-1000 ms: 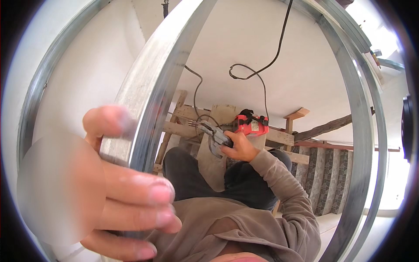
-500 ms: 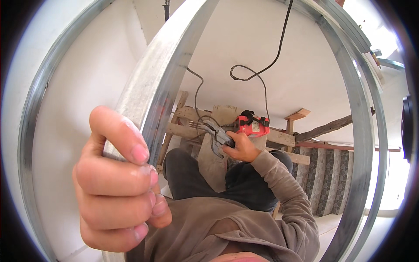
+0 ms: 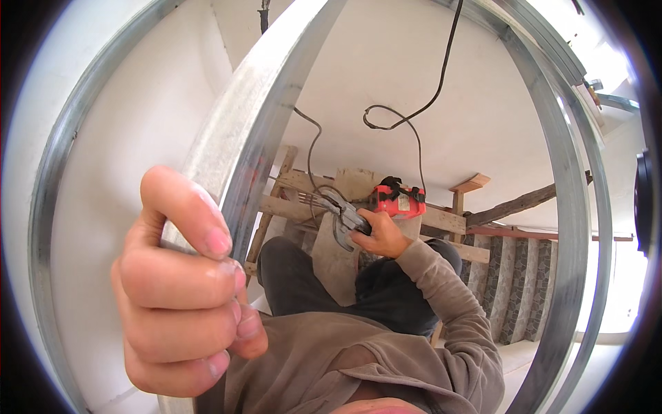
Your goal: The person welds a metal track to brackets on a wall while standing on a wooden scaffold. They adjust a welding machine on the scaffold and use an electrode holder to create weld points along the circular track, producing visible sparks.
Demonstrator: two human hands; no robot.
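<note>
Close in front, my left hand (image 3: 183,290) is closed around a galvanized metal stud (image 3: 217,148), its fingers curled over the near edge. The stud rises from the lower edge toward the top of the view. Lower down and farther off, my right hand (image 3: 383,234) is closed on the dark handle of a grey metal pliers-like tool (image 3: 343,217) with curved, parted jaws. Its exact kind is hard to make out. The tool is in front of my knees, apart from the stud.
A red tool box or bag (image 3: 401,201) with black straps sits on wooden scaffold planks (image 3: 441,219) beyond my right hand. A black cable (image 3: 419,114) hangs in a loop. More metal studs (image 3: 562,179) stand at right and left. Stone-patterned steps (image 3: 514,290) lie below right.
Almost nothing differs. My left hand has shifted very slightly left, still around the stud; my right hand keeps its hold on the tool.
</note>
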